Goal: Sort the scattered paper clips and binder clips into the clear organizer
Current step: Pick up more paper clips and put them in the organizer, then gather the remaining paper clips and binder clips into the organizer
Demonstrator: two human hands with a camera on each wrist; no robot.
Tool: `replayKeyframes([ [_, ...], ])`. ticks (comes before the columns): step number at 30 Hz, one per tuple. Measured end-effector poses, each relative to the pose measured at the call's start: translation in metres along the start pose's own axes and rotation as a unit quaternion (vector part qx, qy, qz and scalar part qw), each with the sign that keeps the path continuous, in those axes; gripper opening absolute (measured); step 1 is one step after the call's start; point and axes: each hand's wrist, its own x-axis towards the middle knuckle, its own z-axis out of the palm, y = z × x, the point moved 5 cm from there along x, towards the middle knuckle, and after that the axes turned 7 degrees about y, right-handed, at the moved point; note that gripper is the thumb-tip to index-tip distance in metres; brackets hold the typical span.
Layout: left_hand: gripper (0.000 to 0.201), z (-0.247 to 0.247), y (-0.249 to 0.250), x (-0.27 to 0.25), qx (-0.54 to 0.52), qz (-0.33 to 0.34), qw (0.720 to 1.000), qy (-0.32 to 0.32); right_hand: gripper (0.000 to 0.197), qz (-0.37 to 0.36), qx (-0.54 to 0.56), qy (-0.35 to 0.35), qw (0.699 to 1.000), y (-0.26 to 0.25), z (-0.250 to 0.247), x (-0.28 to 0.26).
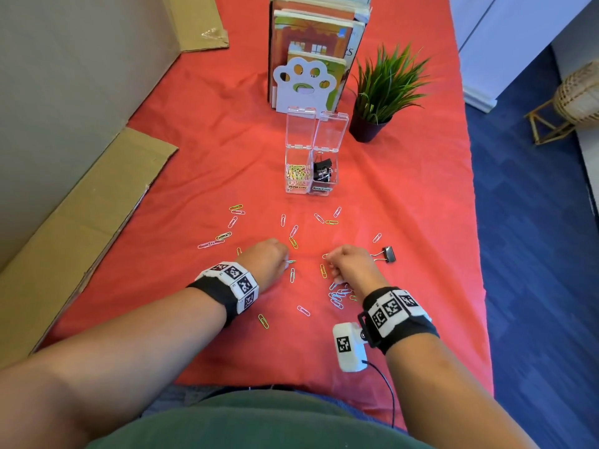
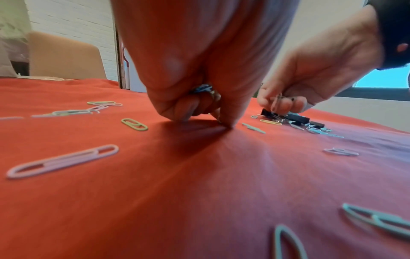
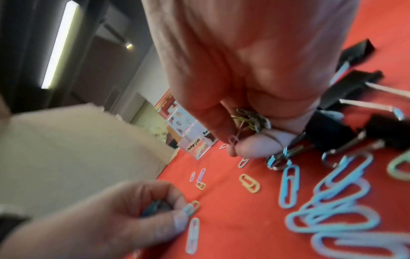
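Left hand [image 1: 266, 258] pinching pastel paper clips [image 2: 200, 88], right hand [image 1: 348, 264] clutching olive-toned clips [image 3: 249, 119], clear organizer [image 1: 308, 171] lids up

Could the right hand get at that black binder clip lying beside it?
Probably yes. The black binder clip lies on the red cloth just right of the right hand, nothing between them. But that hand already holds paper clips, so gripping more may be awkward.

A red cloth [image 1: 201, 131] covered the table. Left of it leaned flattened cardboard [image 1: 81, 222] against a pale wall [image 1: 64, 76]. Right of the cloth lay blue carpet [image 1: 534, 254], with a wicker stool [image 1: 567, 102] and white cabinets [image 1: 505, 43] beyond. At the cloth's far end stood books [image 1: 311, 40] and a potted plant [image 1: 382, 89]. A ceiling strip light [image 3: 58, 43] glowed above.
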Motion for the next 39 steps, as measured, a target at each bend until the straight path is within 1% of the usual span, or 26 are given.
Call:
replayKeyframes([
  [1, 0.018, -0.001, 0.000, 0.001, -0.012, -0.004, 1.000, 0.004, 0.018, -0.021, -0.078, 0.017, 0.997, -0.001, -0.004, 0.000],
  [3, 0.015, -0.009, -0.001, 0.003, -0.060, -0.042, 0.997, 0.020, 0.017, -0.083, -0.214, 0.048, 0.972, -0.005, -0.008, -0.001],
  [4, 0.014, -0.012, -0.004, 0.004, -0.107, -0.087, 0.990, 0.018, 0.020, -0.115, -0.263, 0.057, 0.956, -0.008, -0.008, -0.003],
  [5, 0.015, -0.012, -0.007, 0.006, -0.192, -0.149, 0.970, 0.002, 0.023, -0.134, -0.303, 0.054, 0.942, -0.011, -0.006, -0.008],
  [6, 0.016, -0.012, -0.009, 0.006, -0.309, -0.213, 0.927, -0.019, 0.025, -0.142, -0.325, 0.048, 0.934, -0.010, -0.003, -0.011],
  [7, 0.015, -0.011, -0.010, 0.005, -0.417, -0.266, 0.869, -0.032, 0.026, -0.141, -0.328, 0.046, 0.933, -0.009, 0.000, -0.013],
  [8, 0.016, -0.011, -0.009, 0.004, -0.503, -0.303, 0.809, -0.040, 0.026, -0.142, -0.333, 0.047, 0.931, -0.008, 0.003, -0.015],
  [9, 0.018, -0.013, -0.009, 0.003, -0.563, -0.324, 0.759, -0.049, 0.025, -0.139, -0.339, 0.049, 0.929, -0.007, 0.008, -0.017],
  [10, 0.020, -0.015, -0.008, 0.002, -0.601, -0.333, 0.724, -0.059, 0.026, -0.145, -0.334, 0.049, 0.930, -0.007, 0.013, -0.019],
  [11, 0.023, -0.018, -0.006, 0.002, -0.623, -0.334, 0.703, -0.069, 0.028, -0.148, -0.324, 0.050, 0.933, -0.006, 0.019, -0.022],
  [12, 0.025, -0.021, -0.005, 0.002, -0.633, -0.332, 0.696, -0.077, 0.029, -0.163, -0.308, 0.061, 0.935, -0.006, 0.022, -0.024],
  [14, 0.029, -0.025, 0.000, 0.004, -0.627, -0.328, 0.701, -0.083, 0.032, -0.143, -0.316, 0.059, 0.936, -0.006, 0.025, -0.029],
  [16, 0.029, -0.035, 0.007, 0.008, -0.606, -0.326, 0.721, -0.083, 0.033, -0.152, -0.310, 0.051, 0.937, -0.009, 0.028, -0.029],
  [17, 0.028, -0.042, 0.011, 0.012, -0.598, -0.318, 0.732, -0.074, 0.033, -0.131, -0.311, 0.032, 0.941, -0.010, 0.029, -0.027],
  [18, 0.026, -0.051, 0.016, 0.017, -0.594, -0.307, 0.741, -0.062, 0.033, -0.136, -0.314, 0.014, 0.940, -0.010, 0.029, -0.024],
  [20, 0.020, -0.073, 0.024, 0.032, -0.595, -0.282, 0.752, -0.036, 0.028, -0.121, -0.276, -0.010, 0.954, -0.016, 0.022, -0.013],
  [22, 0.015, -0.095, 0.029, 0.050, -0.607, -0.269, 0.748, -0.003, 0.023, -0.089, -0.184, -0.038, 0.978, -0.021, 0.012, -0.006],
  [24, 0.018, -0.113, 0.030, 0.068, -0.628, -0.271, 0.729, 0.033, 0.027, -0.041, -0.017, -0.048, 0.998, -0.024, 0.005, -0.006],
  [26, 0.031, -0.124, 0.029, 0.082, -0.648, -0.277, 0.707, 0.058, 0.028, -0.004, 0.103, -0.059, 0.993, -0.027, 0.001, -0.007],
  [27, 0.037, -0.127, 0.027, 0.087, -0.648, -0.281, 0.705, 0.066, 0.026, 0.008, 0.139, -0.064, 0.988, -0.029, -0.001, -0.006],
  [29, 0.049, -0.128, 0.023, 0.091, -0.625, -0.300, 0.715, 0.085, 0.025, 0.027, 0.181, -0.073, 0.980, -0.034, -0.007, -0.003],
  [31, 0.047, -0.127, 0.015, 0.089, -0.589, -0.310, 0.737, 0.117, 0.026, 0.041, 0.205, -0.074, 0.975, -0.041, -0.012, -0.001],
  [33, 0.038, -0.122, 0.008, 0.079, -0.590, -0.307, 0.737, 0.124, 0.026, 0.060, 0.227, -0.078, 0.969, -0.054, -0.014, -0.001],
  [34, 0.036, -0.119, 0.003, 0.071, -0.572, -0.305, 0.752, 0.124, 0.026, 0.059, 0.231, -0.075, 0.968, -0.065, -0.014, -0.001],
  [36, 0.024, -0.112, -0.006, 0.054, -0.517, -0.297, 0.795, 0.115, 0.025, 0.033, 0.218, -0.062, 0.973, -0.094, -0.014, 0.004],
  [39, 0.021, -0.095, -0.019, 0.020, -0.469, -0.281, 0.831, 0.098, 0.021, -0.026, 0.198, -0.043, 0.979, -0.145, -0.006, 0.013],
])
